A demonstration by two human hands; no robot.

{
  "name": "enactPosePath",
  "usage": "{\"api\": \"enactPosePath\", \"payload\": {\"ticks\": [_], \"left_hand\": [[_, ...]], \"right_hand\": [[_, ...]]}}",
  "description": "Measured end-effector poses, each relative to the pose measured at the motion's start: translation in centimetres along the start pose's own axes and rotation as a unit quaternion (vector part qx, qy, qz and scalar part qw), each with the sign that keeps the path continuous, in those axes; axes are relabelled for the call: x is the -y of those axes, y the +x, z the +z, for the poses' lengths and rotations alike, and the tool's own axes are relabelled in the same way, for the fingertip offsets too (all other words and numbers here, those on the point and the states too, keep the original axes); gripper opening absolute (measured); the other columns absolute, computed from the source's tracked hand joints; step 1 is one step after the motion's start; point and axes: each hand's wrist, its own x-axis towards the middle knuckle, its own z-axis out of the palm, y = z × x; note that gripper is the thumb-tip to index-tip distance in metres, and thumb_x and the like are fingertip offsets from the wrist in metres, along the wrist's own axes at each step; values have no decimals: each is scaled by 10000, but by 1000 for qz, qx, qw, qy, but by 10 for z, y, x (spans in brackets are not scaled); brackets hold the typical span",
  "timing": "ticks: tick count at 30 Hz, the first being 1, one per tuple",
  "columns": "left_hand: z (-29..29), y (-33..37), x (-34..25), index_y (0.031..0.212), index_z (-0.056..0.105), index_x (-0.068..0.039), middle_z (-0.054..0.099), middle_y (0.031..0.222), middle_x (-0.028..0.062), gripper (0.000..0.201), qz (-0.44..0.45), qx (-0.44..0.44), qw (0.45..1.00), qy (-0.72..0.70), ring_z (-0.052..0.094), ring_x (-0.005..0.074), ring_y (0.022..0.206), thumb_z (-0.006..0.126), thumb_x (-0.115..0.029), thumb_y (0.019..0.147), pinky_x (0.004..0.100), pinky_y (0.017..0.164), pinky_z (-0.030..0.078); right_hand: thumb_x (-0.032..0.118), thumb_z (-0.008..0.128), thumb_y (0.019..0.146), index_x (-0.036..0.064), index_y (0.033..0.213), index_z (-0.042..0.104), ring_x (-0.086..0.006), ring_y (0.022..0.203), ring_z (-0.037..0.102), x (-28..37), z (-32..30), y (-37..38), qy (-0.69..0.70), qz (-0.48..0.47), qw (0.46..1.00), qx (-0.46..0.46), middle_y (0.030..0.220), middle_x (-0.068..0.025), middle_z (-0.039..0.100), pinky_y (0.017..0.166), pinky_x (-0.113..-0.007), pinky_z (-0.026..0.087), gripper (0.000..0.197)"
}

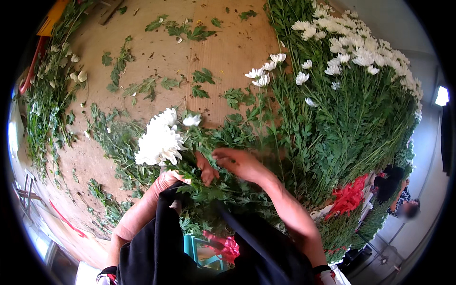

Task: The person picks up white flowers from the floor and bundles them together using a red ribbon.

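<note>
My left hand [167, 180] is closed round the leafy stems of a small bunch of white chrysanthemums [161, 140]. The large blooms point up and away from me, and fingers show on the far side of the green stems. Just to the right, my right hand [237, 162] is beside the same leaves, its fingers stretched toward the bunch and apart, with nothing visible in them. Leaves partly hide where its fingertips end. Below both hands, more chrysanthemum foliage [209, 209] hangs against my dark clothing.
A big pile of white chrysanthemums [351, 95] fills the right side. Loose leaves [204, 76] litter the brown board [228, 23]. More cut stems [52, 109] lie at the left. Red ribbon [349, 197] lies at the right; a person [403, 206] is beyond. A turquoise frame [192, 251] is below.
</note>
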Motion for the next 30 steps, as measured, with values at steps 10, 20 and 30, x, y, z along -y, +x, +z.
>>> {"api": "enactPosePath", "payload": {"ticks": [10, 20, 30], "left_hand": [[1, 5, -2, 948, 525, -81, 543, 764, 79, 475, -50, -73, 995, -38, 568, 271, 769, 793, -190, 571, 498, 950, 423], [9, 18, -13, 1183, 541, -59, 608, 920, 98, 496, -159, -234, 958, -49, 596, 234, 888, 722, -228, 753, 377, 872, 503], [85, -27, -184, 1159, 543, -71, 526, 890, 34, 314, 295, -58, 951, 77, 547, 194, 821, 583, -285, 932, 414, 872, 494]], "right_hand": [[222, 668, 884, 131, 1270, 562, -290, 965, 636, -46, -14, 5, -438, 189, 879, -18, 1161, -97, 610, 811, -425, 516, 411], [633, 340, 985, 64, 1435, 450, -290, 1319, 475, -40, -3, -52, 0, 28, 999, 35, 1403, -208, 512, 1057, -429, 428, 734], [183, 550, 994, 13, 1234, 611, -188, 944, 643, -173, -73, -130, -325, 62, 929, -164, 1130, -76, 678, 821, -360, 495, 300]]}}
